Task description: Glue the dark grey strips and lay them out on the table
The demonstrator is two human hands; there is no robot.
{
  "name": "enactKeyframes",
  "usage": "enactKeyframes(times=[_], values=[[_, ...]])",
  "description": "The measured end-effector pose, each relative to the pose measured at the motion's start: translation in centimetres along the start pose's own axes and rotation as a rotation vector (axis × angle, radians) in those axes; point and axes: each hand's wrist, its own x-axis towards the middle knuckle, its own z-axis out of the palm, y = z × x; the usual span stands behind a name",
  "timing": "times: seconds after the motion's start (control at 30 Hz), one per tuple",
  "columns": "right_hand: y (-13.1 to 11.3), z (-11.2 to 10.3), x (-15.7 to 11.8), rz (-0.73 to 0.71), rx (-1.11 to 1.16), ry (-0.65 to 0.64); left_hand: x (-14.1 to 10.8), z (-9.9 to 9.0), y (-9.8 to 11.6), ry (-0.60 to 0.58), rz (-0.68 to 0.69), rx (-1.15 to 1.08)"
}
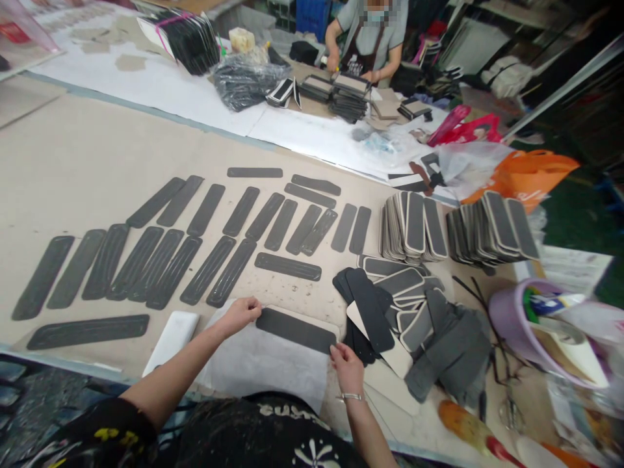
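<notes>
A dark grey rectangular strip (297, 331) with rounded corners lies over a paler piece, on a white sheet (273, 367) before me. My left hand (242, 314) pinches its left end. At its right corner, my right hand (348, 364) pinches it between thumb and fingers. Beyond the hands, several glossy grey strips (287, 266) lie spread in rows on the table. Close to my right hand is a loose pile of dark pieces (370, 312) and pale-edged panels (402, 286). Whether the held strip is stuck to the piece under it, I cannot tell.
Two rows of stacked panels (414, 224) stand at the right, beside a purple bucket (511, 315). A white box-like object (170, 338) lies left of the sheet. Nearer right is an orange-brown bottle (463, 422). Across the table a person (370, 45) handles stacked pieces.
</notes>
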Motion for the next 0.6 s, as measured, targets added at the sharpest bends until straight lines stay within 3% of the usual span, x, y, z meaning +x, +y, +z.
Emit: enactKeyframes(times=[0.33, 0.6], values=[[-0.8, 0.6, 1.0, -0.011, -0.199, 0.099, 1.1, 2.5, -0.8, 0.090, -0.047, 0.258], [-0.6, 0.7, 1.8, -0.004, -0.331, 0.064, 1.8, 3.0, -1.5, 0.105, -0.063, 0.310]])
